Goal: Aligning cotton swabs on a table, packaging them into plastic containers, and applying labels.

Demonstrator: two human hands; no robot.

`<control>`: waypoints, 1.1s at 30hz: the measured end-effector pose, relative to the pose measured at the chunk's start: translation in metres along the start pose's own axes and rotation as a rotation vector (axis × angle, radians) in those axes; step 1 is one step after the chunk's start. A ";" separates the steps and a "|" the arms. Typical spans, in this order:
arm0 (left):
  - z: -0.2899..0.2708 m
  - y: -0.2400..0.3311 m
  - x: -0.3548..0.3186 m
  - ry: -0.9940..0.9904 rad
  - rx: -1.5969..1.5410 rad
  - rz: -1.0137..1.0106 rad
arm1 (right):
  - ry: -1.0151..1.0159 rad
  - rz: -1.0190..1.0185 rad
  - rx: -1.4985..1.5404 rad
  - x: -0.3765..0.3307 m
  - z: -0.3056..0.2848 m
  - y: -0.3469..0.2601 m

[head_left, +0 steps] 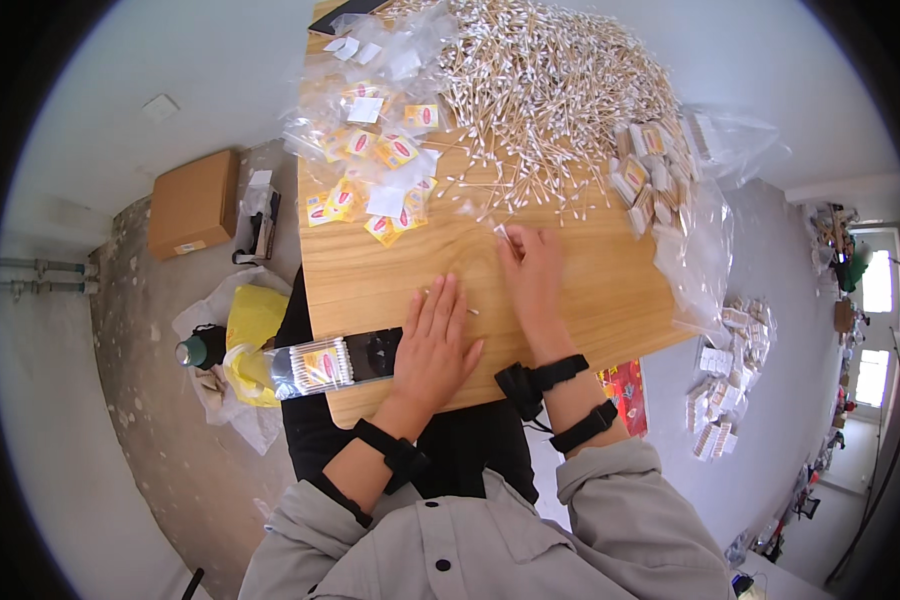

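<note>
The left hand (436, 345) lay flat and open on the wooden bench (590, 290). The right hand (532, 272) pinched a cotton swab (501, 232) near the swab pile (540, 90)

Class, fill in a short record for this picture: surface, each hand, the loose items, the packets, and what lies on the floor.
Surface: wooden table
Left hand: flat on the table, palm down, holding nothing
Right hand: fingers at the edge of the swab pile
Loose items: heap of cotton swabs
Packets: small clear bags with yellow labels; filled packs
Floor: cardboard box, yellow bag
</note>
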State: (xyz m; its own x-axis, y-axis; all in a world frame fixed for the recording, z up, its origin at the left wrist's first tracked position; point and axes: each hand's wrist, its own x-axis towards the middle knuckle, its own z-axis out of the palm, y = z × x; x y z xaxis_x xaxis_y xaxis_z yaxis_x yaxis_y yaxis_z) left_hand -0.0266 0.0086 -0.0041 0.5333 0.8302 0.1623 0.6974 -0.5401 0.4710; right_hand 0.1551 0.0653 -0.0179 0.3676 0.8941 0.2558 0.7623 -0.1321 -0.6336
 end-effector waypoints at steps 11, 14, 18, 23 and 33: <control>-0.012 0.005 -0.028 -0.005 0.023 0.019 | -0.356 -0.050 0.268 -0.042 -0.021 -0.022; -0.011 0.004 -0.031 0.048 0.035 0.032 | -0.337 -0.159 0.271 -0.028 -0.015 -0.036; -0.015 0.008 -0.024 -0.005 0.014 0.028 | -0.339 -0.381 0.167 0.000 -0.005 -0.026; -0.012 0.002 -0.028 -0.028 0.023 0.009 | -0.514 -0.170 0.201 -0.004 -0.020 -0.018; -0.010 0.001 -0.032 0.030 -0.009 0.030 | -0.385 0.072 0.039 0.008 -0.014 -0.050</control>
State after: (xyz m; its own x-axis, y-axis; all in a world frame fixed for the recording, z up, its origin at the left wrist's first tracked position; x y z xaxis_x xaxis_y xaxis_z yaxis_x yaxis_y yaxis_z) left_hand -0.0479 -0.0174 -0.0004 0.5393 0.8174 0.2025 0.6770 -0.5639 0.4730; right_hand 0.1278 0.0733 0.0265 0.1871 0.9792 -0.0787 0.7183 -0.1910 -0.6691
